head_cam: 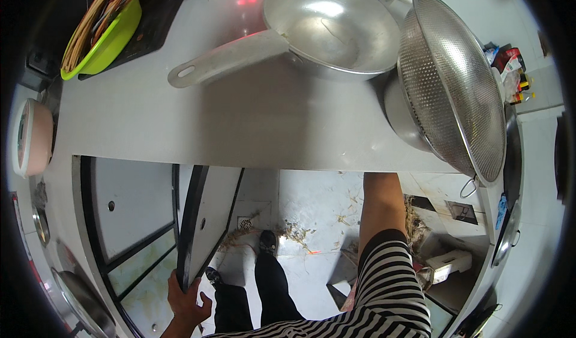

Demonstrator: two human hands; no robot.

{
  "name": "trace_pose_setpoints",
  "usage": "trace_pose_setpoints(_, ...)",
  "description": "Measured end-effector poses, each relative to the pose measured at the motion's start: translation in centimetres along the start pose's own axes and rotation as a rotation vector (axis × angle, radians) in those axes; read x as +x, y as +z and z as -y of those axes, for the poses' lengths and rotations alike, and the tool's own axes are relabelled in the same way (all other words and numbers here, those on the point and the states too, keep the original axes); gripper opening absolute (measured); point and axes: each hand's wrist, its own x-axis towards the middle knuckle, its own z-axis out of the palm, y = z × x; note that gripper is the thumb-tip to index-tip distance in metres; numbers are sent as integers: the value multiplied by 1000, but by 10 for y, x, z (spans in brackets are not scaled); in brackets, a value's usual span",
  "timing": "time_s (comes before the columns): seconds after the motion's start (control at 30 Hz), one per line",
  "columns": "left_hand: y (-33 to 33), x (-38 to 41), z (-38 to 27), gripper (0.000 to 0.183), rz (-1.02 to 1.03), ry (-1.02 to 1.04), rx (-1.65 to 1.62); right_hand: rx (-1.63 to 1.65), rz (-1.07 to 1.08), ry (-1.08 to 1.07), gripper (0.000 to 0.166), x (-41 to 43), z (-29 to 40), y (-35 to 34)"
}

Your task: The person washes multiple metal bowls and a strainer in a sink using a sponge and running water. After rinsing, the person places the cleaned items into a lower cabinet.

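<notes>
My left hand [186, 298] is at the lower edge of a dark-framed cabinet door [211, 216] that stands ajar, its fingers around the edge and the thumb apart. My right forearm [382, 203] reaches under the front edge of the grey countertop [180, 126], which hides the hand. Above on the counter lie a metal wok [342, 32] with a long handle pointing left and, to its right, a perforated steel colander [450, 86] tilted over a steel bowl [405, 117].
A green plastic basin [121, 36] with long thin stalks rests on a black board [157, 27] at the upper left. A pink lidded container [38, 135] stands at the far left. Plant scraps [297, 234] and a white stool [450, 266] are on the floor side.
</notes>
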Motion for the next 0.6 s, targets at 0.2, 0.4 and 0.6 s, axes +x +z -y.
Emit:
trace_pose_setpoints(0.2, 2, 7, -1, 41, -32, 45, 13, 22, -44, 74, 41, -13, 1, 0)
trace_pose_setpoints(0.4, -2, 3, -3, 39, -46, 42, -3, -445, 211, 554, 27, -189, 53, -27)
trace_pose_setpoints(0.6, 8, -15, 8, 41, -89, 50, 18, -688, 101, 242, 80, -257, 263, 106)
